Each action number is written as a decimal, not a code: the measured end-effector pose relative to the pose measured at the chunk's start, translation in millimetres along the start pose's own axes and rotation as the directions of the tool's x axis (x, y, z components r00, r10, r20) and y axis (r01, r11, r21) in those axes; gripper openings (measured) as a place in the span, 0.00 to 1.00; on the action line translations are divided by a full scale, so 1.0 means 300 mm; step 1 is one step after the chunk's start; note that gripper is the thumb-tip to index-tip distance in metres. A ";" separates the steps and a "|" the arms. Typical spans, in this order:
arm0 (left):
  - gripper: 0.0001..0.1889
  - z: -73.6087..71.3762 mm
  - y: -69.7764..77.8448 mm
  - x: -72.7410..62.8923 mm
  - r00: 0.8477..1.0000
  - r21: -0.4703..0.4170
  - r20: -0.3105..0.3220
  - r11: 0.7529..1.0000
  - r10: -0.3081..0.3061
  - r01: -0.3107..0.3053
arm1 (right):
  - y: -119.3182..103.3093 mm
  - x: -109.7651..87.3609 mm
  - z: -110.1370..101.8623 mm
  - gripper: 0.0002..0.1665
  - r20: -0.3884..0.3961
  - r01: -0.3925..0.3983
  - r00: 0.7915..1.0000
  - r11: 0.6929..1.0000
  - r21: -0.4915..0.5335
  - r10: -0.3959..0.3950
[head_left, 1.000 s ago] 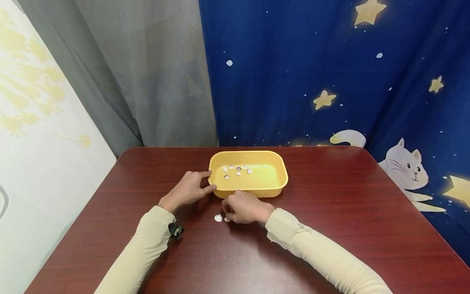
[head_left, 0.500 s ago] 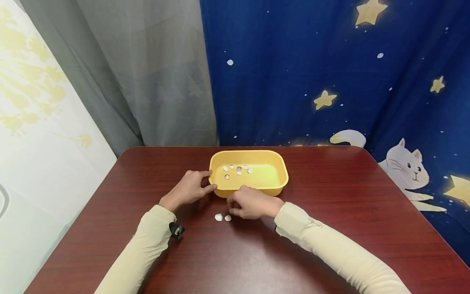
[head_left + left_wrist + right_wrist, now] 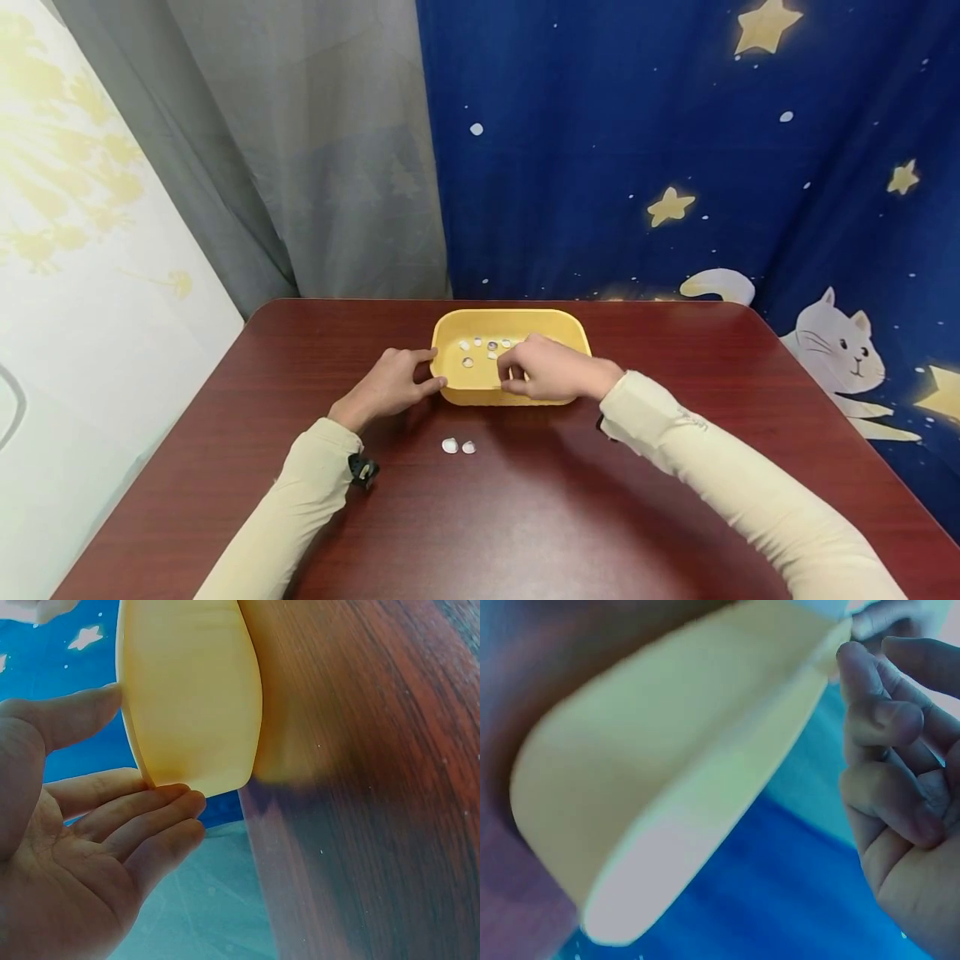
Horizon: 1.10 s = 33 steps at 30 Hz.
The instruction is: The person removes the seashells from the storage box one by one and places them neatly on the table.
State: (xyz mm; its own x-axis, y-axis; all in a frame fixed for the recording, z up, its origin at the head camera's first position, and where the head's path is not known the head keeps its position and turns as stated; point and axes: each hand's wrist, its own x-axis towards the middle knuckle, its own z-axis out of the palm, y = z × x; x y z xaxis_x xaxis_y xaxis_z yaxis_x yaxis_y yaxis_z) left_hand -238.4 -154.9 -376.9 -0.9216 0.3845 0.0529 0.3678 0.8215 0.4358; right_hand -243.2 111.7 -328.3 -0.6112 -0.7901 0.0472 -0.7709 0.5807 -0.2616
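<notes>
A dark red, glossy wood-grained table (image 3: 420, 533) spreads under both hands. Beyond the fingertips, past its far edge, hang a grey curtain (image 3: 360, 183) and a blue curtain (image 3: 562, 167) printed with stars and, out to the right of the right fingers, a white cat (image 3: 840, 342). Left of the left fingers stands a white panel (image 3: 97, 333) with a yellow pattern.

The yellow basin (image 3: 476, 397) sits between the hands: the left hand (image 3: 390, 383) touches its left end, thumb and fingers apart. The right hand (image 3: 551, 367) is over the basin's right half, fingers curled, thumb and forefinger tips near each other (whether anything sits between them, I cannot tell). Small shells (image 3: 468, 362) lie inside, left of the right fingertips; that hand hides part of the basin floor. On the table, nearer the wearer than either hand's fingers, lie a larger white shell (image 3: 449, 446) and a smaller white shell (image 3: 468, 447), just beside each other. A black band (image 3: 363, 471) shows at the left sleeve, behind the left fingers.
</notes>
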 end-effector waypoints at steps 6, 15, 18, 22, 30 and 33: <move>0.32 -0.008 0.002 0.001 1.000 -0.005 0.003 1.000 -0.004 0.004 | 0.058 0.037 -0.093 0.06 -0.018 -0.051 0.999 0.999 -0.012 0.050; 0.31 -0.005 -0.002 -0.002 1.000 0.005 -0.002 1.000 -0.003 0.003 | 0.126 0.146 -0.123 0.07 0.038 -0.122 0.992 0.992 -0.042 0.124; 0.31 -0.001 -0.003 -0.001 1.000 0.015 -0.005 1.000 0.010 -0.010 | 0.151 0.183 -0.108 0.06 0.054 -0.128 0.990 0.988 -0.082 0.133; 0.30 0.001 -0.004 0.002 0.999 0.028 -0.013 0.999 0.030 -0.029 | 0.182 0.218 -0.077 0.07 0.065 -0.149 0.985 0.978 -0.143 0.159; 0.30 -0.005 0.005 0.005 0.999 0.040 -0.019 0.998 0.040 -0.039 | 0.244 0.254 -0.006 0.06 0.115 -0.249 0.956 0.954 -0.165 0.269; 0.30 -0.006 0.009 0.006 1.000 0.032 -0.011 0.999 0.027 -0.026 | 0.266 0.261 0.017 0.06 0.153 -0.280 0.942 0.950 -0.141 0.300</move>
State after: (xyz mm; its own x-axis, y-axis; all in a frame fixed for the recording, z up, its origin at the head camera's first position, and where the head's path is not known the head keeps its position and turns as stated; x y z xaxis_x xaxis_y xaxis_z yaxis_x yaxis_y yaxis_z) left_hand -239.5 -152.8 -374.0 -0.9127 0.4019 0.0742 0.3958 0.8240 0.4055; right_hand -351.8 95.2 -350.5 -0.7792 -0.5997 -0.1819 -0.5864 0.8002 -0.1261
